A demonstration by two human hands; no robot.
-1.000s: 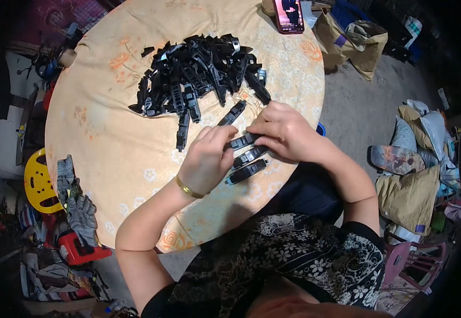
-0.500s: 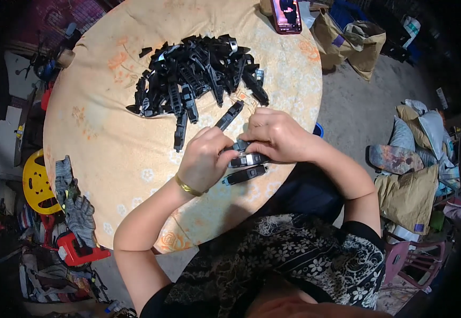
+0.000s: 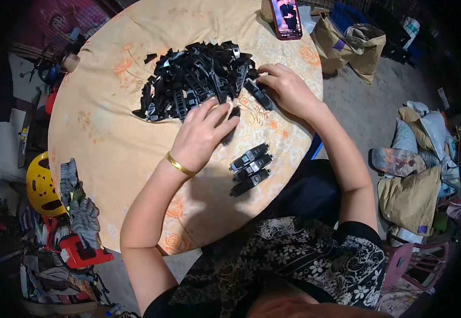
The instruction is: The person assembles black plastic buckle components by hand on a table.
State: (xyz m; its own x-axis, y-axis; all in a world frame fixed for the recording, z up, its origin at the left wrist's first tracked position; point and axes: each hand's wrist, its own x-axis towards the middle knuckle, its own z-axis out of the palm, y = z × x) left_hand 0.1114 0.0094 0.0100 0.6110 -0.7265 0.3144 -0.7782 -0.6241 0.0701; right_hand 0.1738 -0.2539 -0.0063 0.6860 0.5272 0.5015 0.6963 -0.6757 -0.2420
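I have both hands at the heap of glossy black plastic parts, which spreads over the peach cloth with orange flowers. The left hand is palm-down at the heap's near edge, fingers lightly bent and thumb out to the right; its fingertips hide what they touch, so I cannot tell whether it grips anything. A dark part shows just past its thumb, at the same edge of the heap. The right hand is at the heap's right edge, fingers curled inward; I cannot tell whether they have closed on anything. Just beneath its fingertips a long, narrow black plastic part lies aslant, pointing out of the heap toward the wearer. Three similar narrow black parts lie close side by side, apart from the heap on its near right.

As I judge it, parts at the heap's rim are being handled now. I would pinch a single loose one by its long sides and slide it outward before lifting, since the overlapping pieces could snag and drag others along. I would steady the heap with the left hand and keep both forearms clear of the row of three.
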